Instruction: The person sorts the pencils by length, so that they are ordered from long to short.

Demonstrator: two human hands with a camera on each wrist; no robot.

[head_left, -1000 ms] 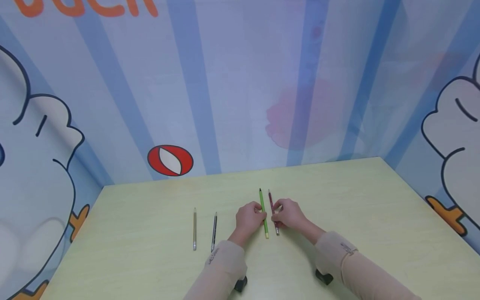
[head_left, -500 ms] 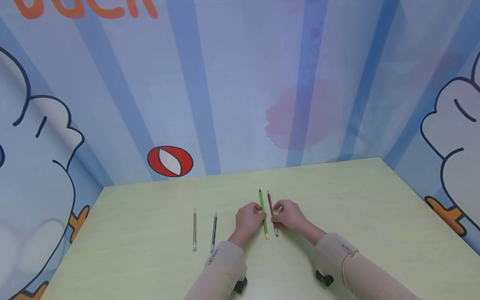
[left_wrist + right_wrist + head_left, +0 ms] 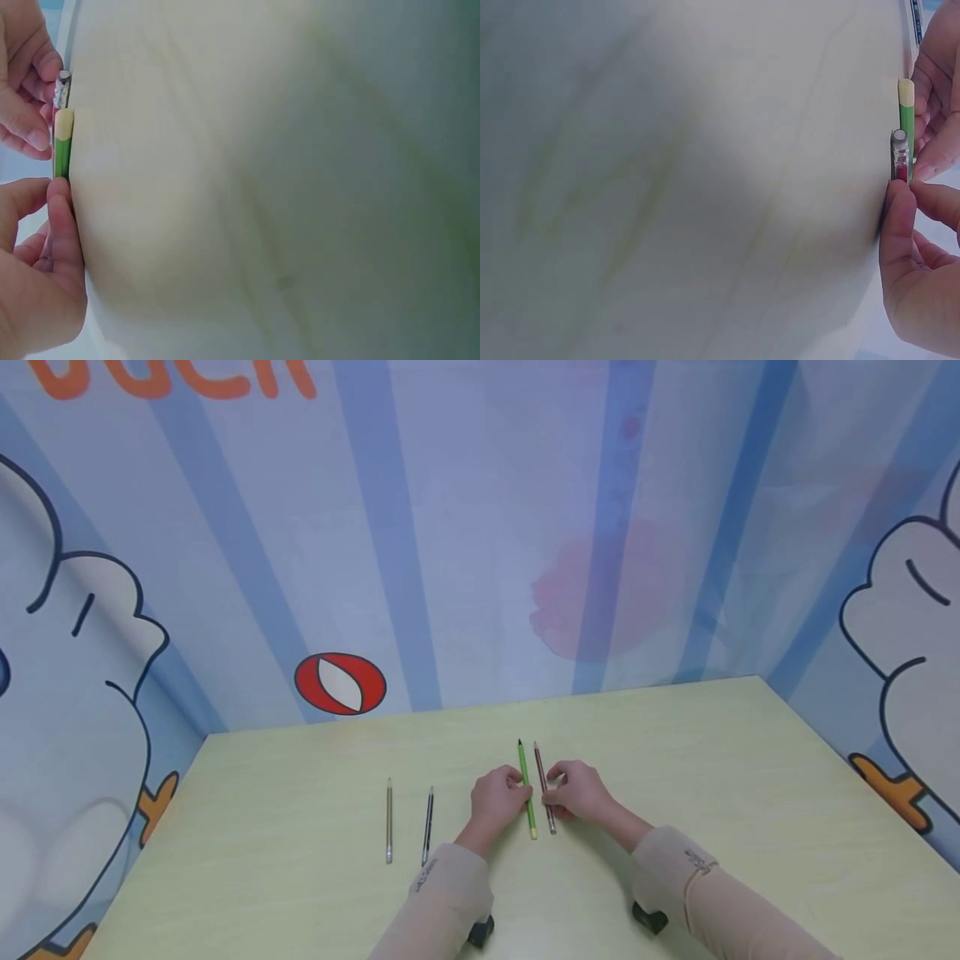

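Observation:
My left hand [image 3: 497,797] pinches a green pencil [image 3: 523,760] between thumb and fingers. Its dark point faces the back wall, and its pale yellow end [image 3: 64,124] shows in the left wrist view. Just to the right, my right hand [image 3: 580,789] pinches a dark red pencil [image 3: 540,764], whose metal band and eraser end [image 3: 899,140] point toward me. The two pencils lie nearly parallel on the table with a narrow gap between them, tips roughly level. The fingertips hide the middle of both.
Left of my hands a black pencil [image 3: 428,818] lies partly behind the left sleeve [image 3: 450,885]. Farther left is a light brown pencil [image 3: 389,818]. The pale wooden table [image 3: 285,860] ends at a printed blue striped wall [image 3: 487,527].
Both hands keep their grip and place. The view has shifted very slightly; the two pencils lie as before.

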